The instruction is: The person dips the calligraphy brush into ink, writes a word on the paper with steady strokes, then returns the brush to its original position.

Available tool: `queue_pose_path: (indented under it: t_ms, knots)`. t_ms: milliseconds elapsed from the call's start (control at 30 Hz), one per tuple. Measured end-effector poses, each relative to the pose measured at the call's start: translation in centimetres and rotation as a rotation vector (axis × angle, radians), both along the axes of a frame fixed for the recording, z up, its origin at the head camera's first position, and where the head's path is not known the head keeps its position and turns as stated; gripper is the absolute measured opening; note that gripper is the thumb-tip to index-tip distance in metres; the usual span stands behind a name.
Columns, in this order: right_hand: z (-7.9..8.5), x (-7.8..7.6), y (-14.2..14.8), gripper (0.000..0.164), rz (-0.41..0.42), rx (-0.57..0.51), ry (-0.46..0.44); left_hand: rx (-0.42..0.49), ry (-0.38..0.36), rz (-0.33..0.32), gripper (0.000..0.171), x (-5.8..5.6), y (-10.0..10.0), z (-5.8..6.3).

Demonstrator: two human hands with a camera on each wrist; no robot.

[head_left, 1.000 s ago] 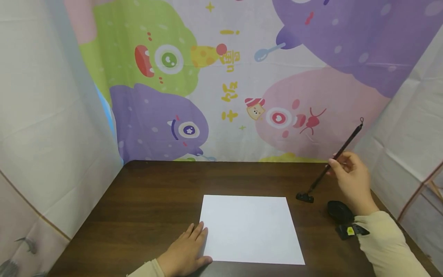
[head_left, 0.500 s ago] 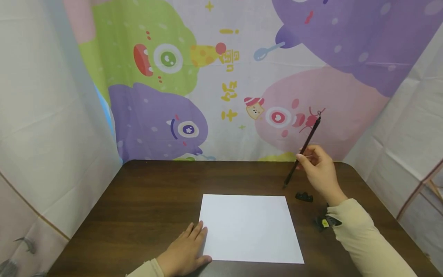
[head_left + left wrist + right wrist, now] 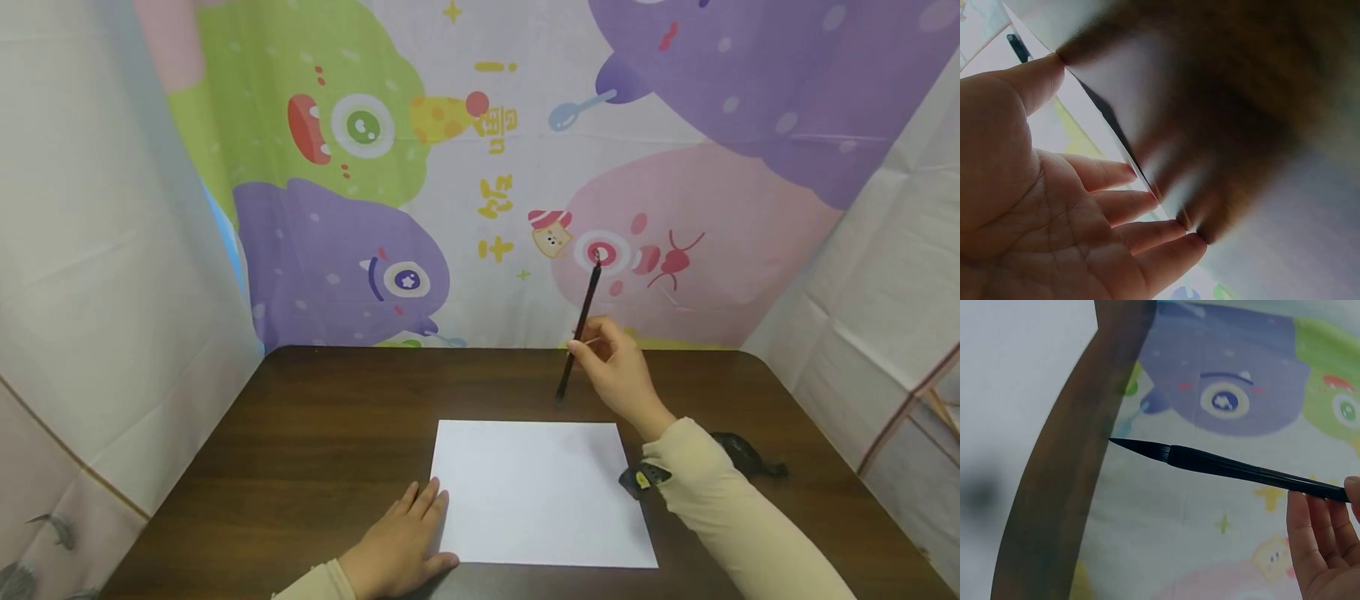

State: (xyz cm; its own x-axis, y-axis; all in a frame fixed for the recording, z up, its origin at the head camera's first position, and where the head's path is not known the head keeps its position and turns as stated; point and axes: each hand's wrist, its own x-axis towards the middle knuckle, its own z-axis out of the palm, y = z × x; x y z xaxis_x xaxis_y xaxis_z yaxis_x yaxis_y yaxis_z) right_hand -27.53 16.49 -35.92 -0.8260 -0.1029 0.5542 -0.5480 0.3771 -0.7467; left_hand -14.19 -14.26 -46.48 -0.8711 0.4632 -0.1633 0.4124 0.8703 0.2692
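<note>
My left hand point(image 3: 401, 537) lies with straight fingers at the left edge of a white sheet of paper point(image 3: 543, 500) on the dark table. In the left wrist view, the fingertips point(image 3: 1144, 199) touch the surface, the palm raised off it. My right hand point(image 3: 618, 367) pinches a dark writing brush point(image 3: 579, 329) by its handle between thumb and fingers. The brush leans, hanging loop up and hair tip down, close past the paper's far edge in the head view. In the right wrist view, the brush point(image 3: 1229, 465) shows dark, pointed bristles.
A black rounded object point(image 3: 742, 454) stands on the table point(image 3: 315, 442) at the right, partly hidden behind the right sleeve point(image 3: 738, 504). A printed cartoon curtain point(image 3: 502, 183) hangs at the table's back edge, with pale curtains on both sides.
My right hand has lifted the brush off a small black brush rest and carried it left, to behind the paper. The right forearm now hides that rest. My left hand has stayed in place.
</note>
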Motion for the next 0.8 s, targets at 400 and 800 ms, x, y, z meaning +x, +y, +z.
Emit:
queue_pose_path:
  t_ms: [400,800]
  knots:
    - [-0.7,-0.3,-4.9,0.015,0.104,-0.009,-0.046,0.012,0.006,0.001,0.085,0.0,0.0,-0.2]
    - [-2.4,-0.8,-7.5,0.014,0.15,-0.058,-0.054,0.018,0.001,0.009,0.085,0.0,0.2,-0.1]
